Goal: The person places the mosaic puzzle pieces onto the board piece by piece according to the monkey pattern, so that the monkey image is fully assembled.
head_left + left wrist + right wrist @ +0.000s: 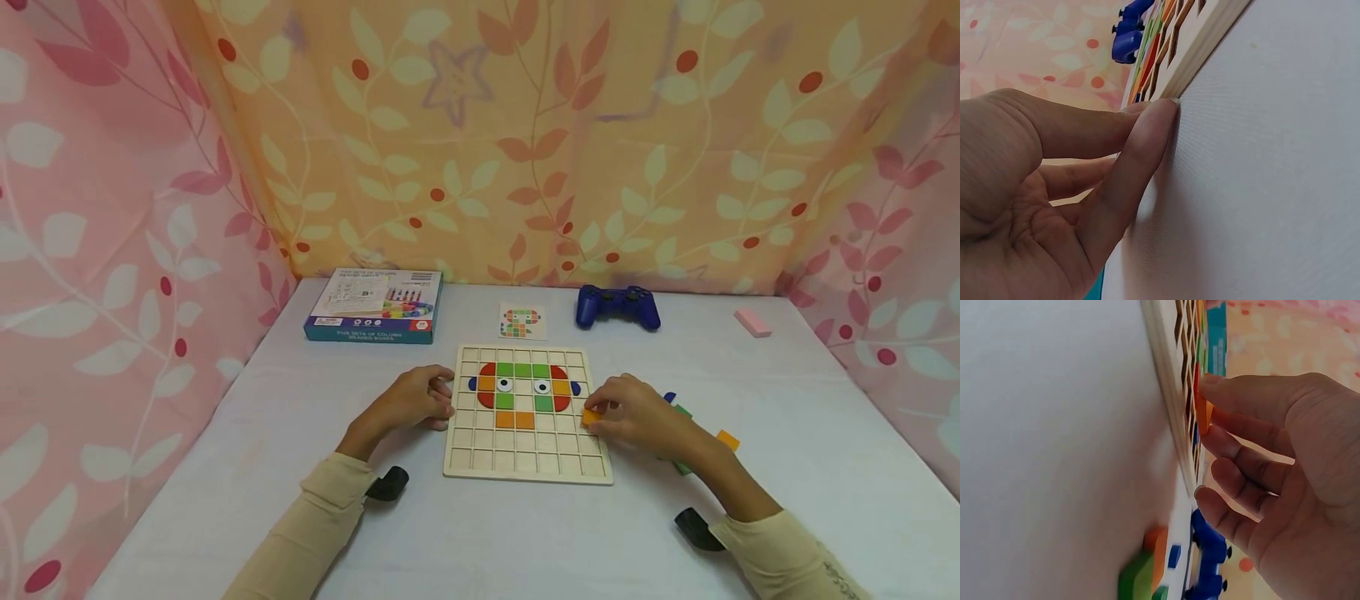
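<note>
A square wooden grid board [528, 462] lies on the table, bearing red, green, orange, white-eyed and blue pieces laid out as a face. My left hand [416, 398] is at its left edge; in the left wrist view the thumb and a finger pinch the board's edge [1200, 53]. With thumb and fingertips, my right hand [637, 414] holds an orange square tile [591, 417] over the board's right edge. The right wrist view shows this tile tilted between thumb and fingers. A picture card [523, 321] with a similar pattern lies behind the board.
Loose pieces lie right of the board, partly behind my right forearm: an orange one [727, 441], a blue one [670, 397] and green ones [1137, 578]. At the back stand a box [369, 333], a blue game controller [618, 307] and a pink block [753, 322].
</note>
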Motion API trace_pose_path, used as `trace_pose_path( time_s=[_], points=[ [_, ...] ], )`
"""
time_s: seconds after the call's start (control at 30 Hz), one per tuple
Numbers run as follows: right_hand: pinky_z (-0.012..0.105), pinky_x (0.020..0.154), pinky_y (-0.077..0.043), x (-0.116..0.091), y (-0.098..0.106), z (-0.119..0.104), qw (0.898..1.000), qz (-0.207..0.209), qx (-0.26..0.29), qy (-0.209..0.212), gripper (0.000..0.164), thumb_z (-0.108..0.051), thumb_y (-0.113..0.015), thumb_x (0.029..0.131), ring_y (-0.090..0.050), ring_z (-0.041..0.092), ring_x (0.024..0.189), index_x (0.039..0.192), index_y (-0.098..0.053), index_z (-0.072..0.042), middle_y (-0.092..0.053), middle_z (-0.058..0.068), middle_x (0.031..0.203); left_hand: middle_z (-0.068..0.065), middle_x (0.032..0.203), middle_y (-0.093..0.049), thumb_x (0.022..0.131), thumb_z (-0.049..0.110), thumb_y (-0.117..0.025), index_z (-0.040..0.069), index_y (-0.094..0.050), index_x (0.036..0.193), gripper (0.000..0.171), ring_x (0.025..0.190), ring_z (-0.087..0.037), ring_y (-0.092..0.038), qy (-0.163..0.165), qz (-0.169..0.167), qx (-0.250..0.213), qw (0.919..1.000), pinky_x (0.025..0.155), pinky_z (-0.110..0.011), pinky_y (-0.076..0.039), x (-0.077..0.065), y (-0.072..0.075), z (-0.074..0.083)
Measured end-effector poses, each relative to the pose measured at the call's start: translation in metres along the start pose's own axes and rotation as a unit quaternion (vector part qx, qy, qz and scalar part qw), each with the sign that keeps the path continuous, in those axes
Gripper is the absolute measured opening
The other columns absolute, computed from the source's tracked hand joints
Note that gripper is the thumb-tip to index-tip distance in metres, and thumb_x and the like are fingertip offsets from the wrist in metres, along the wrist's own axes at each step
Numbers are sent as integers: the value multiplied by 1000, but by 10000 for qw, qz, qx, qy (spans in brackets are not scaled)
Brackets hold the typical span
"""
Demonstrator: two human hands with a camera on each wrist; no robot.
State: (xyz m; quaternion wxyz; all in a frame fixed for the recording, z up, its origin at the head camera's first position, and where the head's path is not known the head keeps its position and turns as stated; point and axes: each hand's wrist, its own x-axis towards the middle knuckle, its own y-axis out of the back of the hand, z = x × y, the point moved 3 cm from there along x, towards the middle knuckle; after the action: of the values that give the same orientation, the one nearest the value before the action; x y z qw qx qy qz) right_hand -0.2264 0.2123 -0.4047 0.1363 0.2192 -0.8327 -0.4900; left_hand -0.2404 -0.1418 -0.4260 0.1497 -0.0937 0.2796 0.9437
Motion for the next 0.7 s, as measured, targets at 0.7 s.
trace_pose_path(
  time_s=[0.7],
  points=[
    [44,98,-54,32,-29,-60,9949,-457,61,895,21,-27,-80,94,-57,16,105,111,-80,-14,-71,-6,107,-12,110,-64,92,0,-77,1,-56,148,60,84,-21,-67,-47,33,12,10000,73,-27,-64,1,-1,-2]
  ],
)
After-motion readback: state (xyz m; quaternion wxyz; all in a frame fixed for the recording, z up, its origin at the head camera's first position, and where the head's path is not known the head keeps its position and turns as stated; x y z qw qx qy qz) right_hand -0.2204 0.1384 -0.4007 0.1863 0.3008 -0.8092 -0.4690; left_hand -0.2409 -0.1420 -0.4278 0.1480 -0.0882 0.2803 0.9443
